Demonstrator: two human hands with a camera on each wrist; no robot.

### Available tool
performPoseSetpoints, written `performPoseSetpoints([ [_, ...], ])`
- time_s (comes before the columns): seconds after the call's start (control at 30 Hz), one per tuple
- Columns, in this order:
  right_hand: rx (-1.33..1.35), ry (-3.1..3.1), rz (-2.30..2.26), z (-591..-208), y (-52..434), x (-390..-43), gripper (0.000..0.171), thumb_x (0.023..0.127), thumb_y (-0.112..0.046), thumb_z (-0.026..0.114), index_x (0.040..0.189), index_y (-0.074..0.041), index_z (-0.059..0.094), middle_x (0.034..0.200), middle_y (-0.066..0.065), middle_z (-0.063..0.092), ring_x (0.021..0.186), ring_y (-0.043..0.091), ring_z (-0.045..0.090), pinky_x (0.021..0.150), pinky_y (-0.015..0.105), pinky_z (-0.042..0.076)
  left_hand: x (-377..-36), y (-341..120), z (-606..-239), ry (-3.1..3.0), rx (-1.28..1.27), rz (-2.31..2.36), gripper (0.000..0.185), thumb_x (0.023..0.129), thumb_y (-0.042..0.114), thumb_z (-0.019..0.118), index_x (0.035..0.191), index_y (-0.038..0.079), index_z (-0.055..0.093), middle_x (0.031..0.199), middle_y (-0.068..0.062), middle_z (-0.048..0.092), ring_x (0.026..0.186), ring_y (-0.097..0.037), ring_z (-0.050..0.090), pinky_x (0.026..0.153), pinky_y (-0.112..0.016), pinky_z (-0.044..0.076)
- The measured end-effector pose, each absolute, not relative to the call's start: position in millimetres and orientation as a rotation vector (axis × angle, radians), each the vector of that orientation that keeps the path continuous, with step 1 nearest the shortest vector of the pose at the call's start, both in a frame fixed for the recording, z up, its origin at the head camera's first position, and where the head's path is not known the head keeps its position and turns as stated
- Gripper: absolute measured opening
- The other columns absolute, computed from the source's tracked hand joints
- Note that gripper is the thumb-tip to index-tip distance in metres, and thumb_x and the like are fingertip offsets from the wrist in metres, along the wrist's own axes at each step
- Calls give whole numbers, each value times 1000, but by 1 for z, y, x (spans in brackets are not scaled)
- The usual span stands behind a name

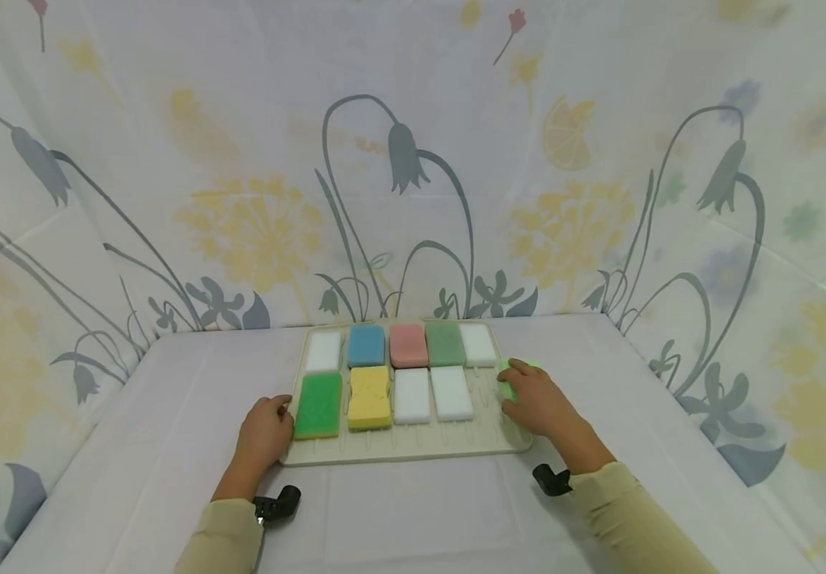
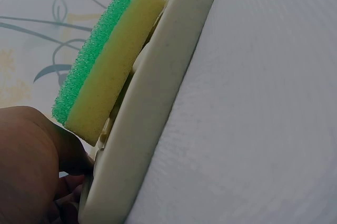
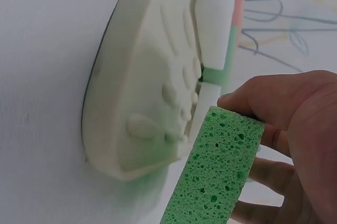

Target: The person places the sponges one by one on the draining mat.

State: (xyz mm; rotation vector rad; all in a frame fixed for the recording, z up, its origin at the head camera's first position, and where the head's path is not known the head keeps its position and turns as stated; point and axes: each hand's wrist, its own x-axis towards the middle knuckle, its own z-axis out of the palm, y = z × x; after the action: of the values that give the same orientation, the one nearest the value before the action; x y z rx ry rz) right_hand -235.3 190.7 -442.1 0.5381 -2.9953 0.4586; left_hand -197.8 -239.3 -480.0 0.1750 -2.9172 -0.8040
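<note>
A cream ribbed tray (image 1: pixel 406 448) lies on the table with sponges in two rows. My left hand (image 1: pixel 264 434) grips its left rim, beside a bright green scouring sponge (image 1: pixel 318 405) with a yellow underside. At the tray's right edge, my right hand (image 1: pixel 538 402) holds a light green porous sponge (image 3: pixel 216 171) between thumb and fingers, mostly hidden by the hand in the head view. The front row also has a yellow notched sponge (image 1: pixel 369 397) and two white sponges (image 1: pixel 411 396). Behind are blue (image 1: pixel 366 346), pink (image 1: pixel 409 345) and dull green (image 1: pixel 445 344) sponges between two white ones.
A white cloth (image 1: pixel 413 518) covers the table around the tray. Close behind the tray hangs a flower-printed curtain (image 1: pixel 277 143), which also runs along both sides. Each wrist carries a black camera mount (image 1: pixel 280 504).
</note>
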Motion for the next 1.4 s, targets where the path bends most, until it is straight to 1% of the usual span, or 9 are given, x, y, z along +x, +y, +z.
performPoseSetpoints([
  [0.43,561,-3012,494,-447,171,-238,38,89,-17,59,125,-5,60,146,25,42,129,50,43,105,59,37,-198,-240,-481,-2917,166,-799,38,91,6,48,125,-9,59,97,-20,61,84,-29,58,76,-47,49],
  [0.77,579,-3020,509,-447,158,-238,37,89,-16,59,125,-5,60,145,24,43,129,49,44,106,57,37,-201,-242,-484,-2915,181,-808,39,92,8,48,125,-8,59,97,-18,61,83,-27,57,76,-46,48],
  [1.0,598,-3013,474,-448,156,-238,35,90,-15,61,122,-4,61,142,26,46,125,50,46,103,58,39,-201,-242,-486,-2919,188,-811,39,92,8,48,126,-8,58,98,-18,61,84,-27,57,77,-46,49],
  [1.2,596,-3014,454,-456,157,-241,34,91,-20,60,123,-7,61,142,25,46,124,50,47,98,60,42,-201,-241,-483,-2916,174,-803,38,92,8,48,125,-8,59,96,-18,61,82,-26,57,74,-44,48],
  [1.4,586,-3020,452,-456,155,-240,34,94,-20,52,124,-8,63,142,25,47,125,52,46,95,62,43,-199,-240,-482,-2915,186,-807,38,92,8,49,125,-8,59,96,-18,61,82,-26,57,74,-44,48],
])
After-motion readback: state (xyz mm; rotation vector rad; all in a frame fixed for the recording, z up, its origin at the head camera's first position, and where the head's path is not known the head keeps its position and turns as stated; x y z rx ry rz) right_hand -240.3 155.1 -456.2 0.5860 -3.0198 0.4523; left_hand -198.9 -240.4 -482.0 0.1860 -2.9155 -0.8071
